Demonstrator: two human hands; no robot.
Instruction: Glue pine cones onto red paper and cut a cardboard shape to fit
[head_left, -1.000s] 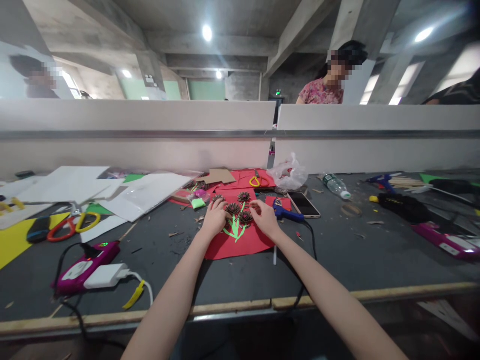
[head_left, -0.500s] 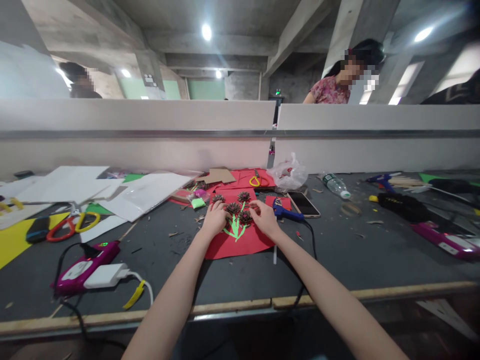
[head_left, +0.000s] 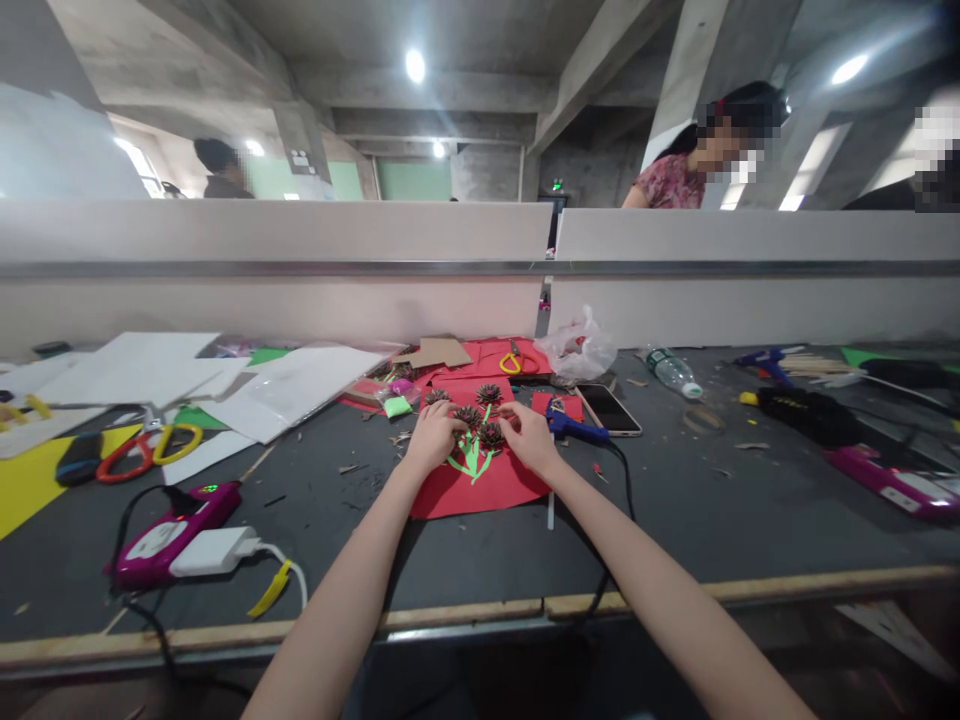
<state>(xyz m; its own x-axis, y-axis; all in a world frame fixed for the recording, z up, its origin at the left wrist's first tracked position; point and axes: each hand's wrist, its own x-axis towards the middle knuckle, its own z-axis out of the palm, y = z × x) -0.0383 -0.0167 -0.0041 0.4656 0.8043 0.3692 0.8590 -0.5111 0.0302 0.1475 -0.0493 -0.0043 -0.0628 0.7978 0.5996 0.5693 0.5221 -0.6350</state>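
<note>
A red sheet (head_left: 480, 497) lies on the dark table with several brown pine cones (head_left: 489, 395) and green stem and leaf shapes (head_left: 471, 462) on it. My left hand (head_left: 433, 438) rests over the sheet's left side, its fingers curled at the cones; what they hold, if anything, is hidden. From the right, my right hand (head_left: 527, 435) reaches to the lower right cone (head_left: 491, 434), thumb and fingers bent around its edge. A blue glue gun (head_left: 577, 428) lies just right of my right hand.
Behind the sheet are yellow-red scissors (head_left: 510, 363) and a plastic bag (head_left: 581, 345). A phone (head_left: 611, 410) and bottle (head_left: 673, 372) lie to the right. Left are a purple power strip (head_left: 150, 550), larger scissors (head_left: 176, 443) and white papers (head_left: 135, 368). People stand beyond the partition (head_left: 300, 230).
Both hands stay almost in place, with only slight finger movement at the left. Beyond the partition, the people have shifted to the right.
</note>
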